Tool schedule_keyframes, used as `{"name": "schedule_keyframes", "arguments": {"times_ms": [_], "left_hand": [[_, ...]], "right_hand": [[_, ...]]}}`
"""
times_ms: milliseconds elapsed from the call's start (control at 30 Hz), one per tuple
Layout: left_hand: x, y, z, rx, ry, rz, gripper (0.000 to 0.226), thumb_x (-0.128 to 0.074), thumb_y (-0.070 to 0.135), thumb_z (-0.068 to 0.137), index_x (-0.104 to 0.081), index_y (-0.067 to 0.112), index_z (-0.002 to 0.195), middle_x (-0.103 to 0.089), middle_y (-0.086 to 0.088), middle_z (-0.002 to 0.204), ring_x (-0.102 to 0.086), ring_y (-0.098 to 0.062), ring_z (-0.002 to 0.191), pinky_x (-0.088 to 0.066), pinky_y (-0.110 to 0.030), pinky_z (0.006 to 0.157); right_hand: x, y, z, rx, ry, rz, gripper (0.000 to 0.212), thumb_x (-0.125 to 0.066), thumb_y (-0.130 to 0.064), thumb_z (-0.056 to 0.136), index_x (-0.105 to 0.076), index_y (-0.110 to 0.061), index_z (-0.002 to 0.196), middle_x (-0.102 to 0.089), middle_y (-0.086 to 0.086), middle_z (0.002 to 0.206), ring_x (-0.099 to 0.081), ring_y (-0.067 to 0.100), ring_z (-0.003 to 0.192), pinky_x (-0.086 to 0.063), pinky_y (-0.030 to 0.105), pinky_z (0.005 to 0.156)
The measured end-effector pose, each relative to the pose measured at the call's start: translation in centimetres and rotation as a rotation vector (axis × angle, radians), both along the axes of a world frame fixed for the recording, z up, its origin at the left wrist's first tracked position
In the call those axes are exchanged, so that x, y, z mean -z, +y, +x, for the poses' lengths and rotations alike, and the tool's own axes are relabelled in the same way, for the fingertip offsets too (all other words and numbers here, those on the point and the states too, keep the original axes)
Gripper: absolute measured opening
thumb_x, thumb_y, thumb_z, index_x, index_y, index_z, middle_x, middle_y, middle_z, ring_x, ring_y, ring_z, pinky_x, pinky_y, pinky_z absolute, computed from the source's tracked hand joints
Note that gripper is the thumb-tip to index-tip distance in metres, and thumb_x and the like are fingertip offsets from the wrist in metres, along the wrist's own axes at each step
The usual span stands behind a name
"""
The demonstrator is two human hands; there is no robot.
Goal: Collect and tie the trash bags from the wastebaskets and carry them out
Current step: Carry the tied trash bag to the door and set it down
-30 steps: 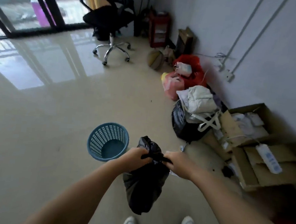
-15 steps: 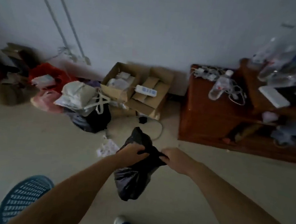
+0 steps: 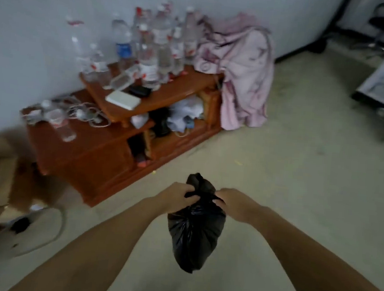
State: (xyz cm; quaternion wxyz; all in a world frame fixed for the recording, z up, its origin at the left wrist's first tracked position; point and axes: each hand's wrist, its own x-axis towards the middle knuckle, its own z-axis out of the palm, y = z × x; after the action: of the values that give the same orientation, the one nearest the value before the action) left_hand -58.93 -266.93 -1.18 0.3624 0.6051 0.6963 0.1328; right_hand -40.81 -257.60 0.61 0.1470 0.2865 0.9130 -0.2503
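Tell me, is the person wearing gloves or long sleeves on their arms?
No. The left hand and right hand are bare, no gloves. Both forearms are uncovered as far as the picture shows, with no sleeves, watch or bracelets visible.

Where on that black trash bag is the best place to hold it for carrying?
At the gathered neck of the black trash bag, from above. There the plastic bunches into a narrow twist that a hand closes around, and the full body hangs below. The left hand and right hand pinch exactly there.
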Motion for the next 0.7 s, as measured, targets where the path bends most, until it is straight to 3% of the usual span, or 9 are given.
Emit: {"name": "schedule_keyframes", "arguments": {"times_ms": [100, 200, 300, 467, 567, 700], "left_hand": [[-0.6, 8.3, 5.4, 0.162, -0.017, 0.000, 0.028, -0.047, 0.030, 0.097, -0.051, 0.010, 0.078, -0.052, -0.007, 0.074, -0.051, -0.022, 0.070, -0.029, -0.028, 0.058], [-1.2, 15.7, 10.2, 0.292, -0.038, 0.029, 0.025, -0.050, 0.027, 0.096, -0.060, 0.007, 0.086, -0.059, -0.009, 0.081, -0.053, -0.018, 0.075, -0.034, -0.021, 0.058], [-1.1, 22.8, 14.1, 0.403, -0.045, 0.045, 0.025, -0.055, 0.028, 0.092, -0.063, 0.004, 0.091, -0.065, -0.011, 0.088, -0.057, -0.020, 0.081, -0.040, -0.029, 0.068], [-1.7, 34.9, 17.7, 0.545, -0.060, 0.068, 0.023, -0.055, 0.027, 0.091, -0.060, 0.007, 0.082, -0.061, -0.014, 0.082, -0.052, -0.019, 0.076, -0.037, -0.029, 0.067], [-2.8, 42.6, 18.7, 0.627, -0.041, 0.074, 0.020, -0.055, 0.026, 0.091, -0.054, 0.012, 0.076, -0.056, -0.006, 0.078, -0.052, -0.019, 0.076, -0.036, -0.028, 0.066], [-4.1, 52.8, 19.9, 0.726, -0.015, 0.166, 0.022, -0.057, 0.026, 0.089, -0.065, 0.006, 0.094, -0.068, -0.012, 0.093, -0.062, -0.025, 0.089, -0.043, -0.032, 0.073]], "right_hand": [[-0.9, 5.8, 6.3, 0.138, -0.053, 0.031, 0.029, -0.033, -0.026, 0.101, -0.053, -0.005, 0.102, -0.053, 0.013, 0.097, -0.050, 0.026, 0.089, -0.035, 0.032, 0.076], [-1.4, 10.8, 11.8, 0.276, -0.071, 0.067, 0.028, -0.034, -0.025, 0.100, -0.054, -0.006, 0.103, -0.057, 0.016, 0.106, -0.053, 0.030, 0.099, -0.038, 0.034, 0.080], [-1.6, 15.9, 16.2, 0.389, -0.073, 0.105, 0.027, -0.034, -0.023, 0.100, -0.056, -0.006, 0.100, -0.058, 0.016, 0.104, -0.053, 0.030, 0.098, -0.035, 0.031, 0.076], [-2.3, 25.0, 20.1, 0.553, -0.053, 0.157, 0.025, -0.035, -0.020, 0.099, -0.055, -0.005, 0.096, -0.051, 0.009, 0.089, -0.048, 0.024, 0.084, -0.032, 0.027, 0.071], [-2.9, 30.6, 21.1, 0.643, -0.037, 0.163, 0.022, -0.036, -0.021, 0.098, -0.053, -0.010, 0.089, -0.049, 0.007, 0.088, -0.050, 0.026, 0.087, -0.031, 0.028, 0.069], [-4.2, 38.3, 22.2, 0.722, 0.027, 0.185, 0.020, -0.038, -0.022, 0.098, -0.050, -0.015, 0.084, -0.048, 0.003, 0.084, -0.054, 0.028, 0.085, -0.038, 0.034, 0.072]]}}
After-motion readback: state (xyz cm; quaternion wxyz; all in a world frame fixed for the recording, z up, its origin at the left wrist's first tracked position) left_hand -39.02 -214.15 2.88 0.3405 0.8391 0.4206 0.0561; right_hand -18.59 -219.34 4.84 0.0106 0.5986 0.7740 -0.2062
